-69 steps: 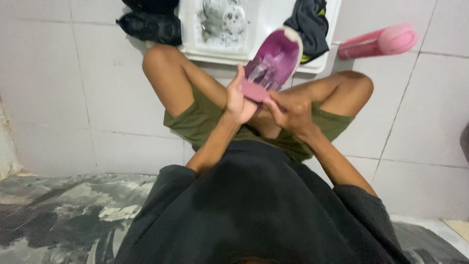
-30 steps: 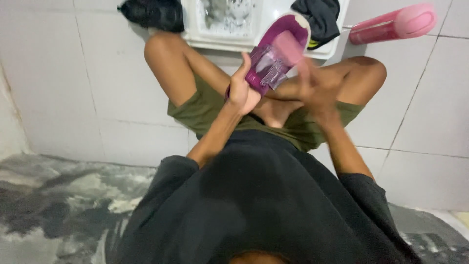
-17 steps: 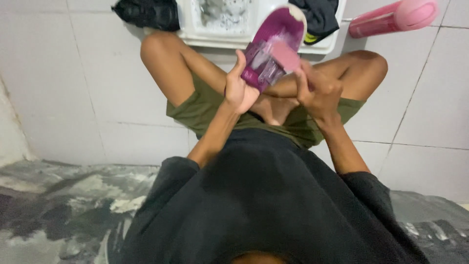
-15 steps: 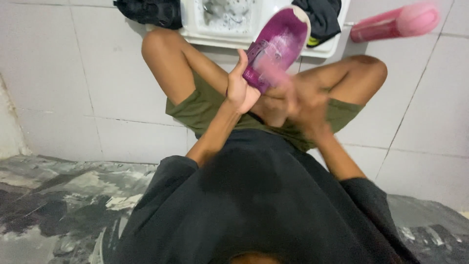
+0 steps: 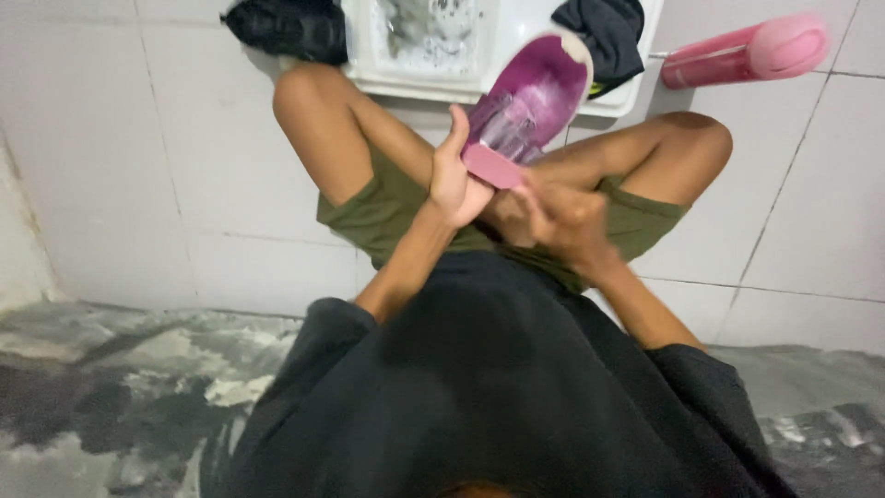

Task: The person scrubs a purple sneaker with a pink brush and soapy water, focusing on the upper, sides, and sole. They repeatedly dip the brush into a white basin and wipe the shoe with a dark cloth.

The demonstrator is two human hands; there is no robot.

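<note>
The person sat on the tiled floor (image 5: 138, 184) with knees spread, and the purple shoe (image 5: 530, 106) was up in the middle top of the frame, sole side toward the camera, toe tipped toward the white basin (image 5: 369, 55) at the top edge. The left hand (image 5: 454, 180) gripped it at the heel end, thumb raised along its side. The right hand (image 5: 567, 217), just right of centre, was blurred; it looked curled, close beneath the shoe's lower end, but I could not tell whether it held anything or merely touched the shoe.

The grip seemed the weak point to me. Only one hand clearly had the shoe, and by its narrow end, so if the shoe was wet it could twist out and drop into the lap or against the basin's rim. The basin looked to hold sudsy water, and a jolt there might splash it over the dark cloths (image 5: 290, 28) at the upper left and upper right. The pink bottle (image 5: 747, 55) lay on its side at the upper right, well apart from the hands, but near the right knee; a shifted leg could set it rolling.
</note>
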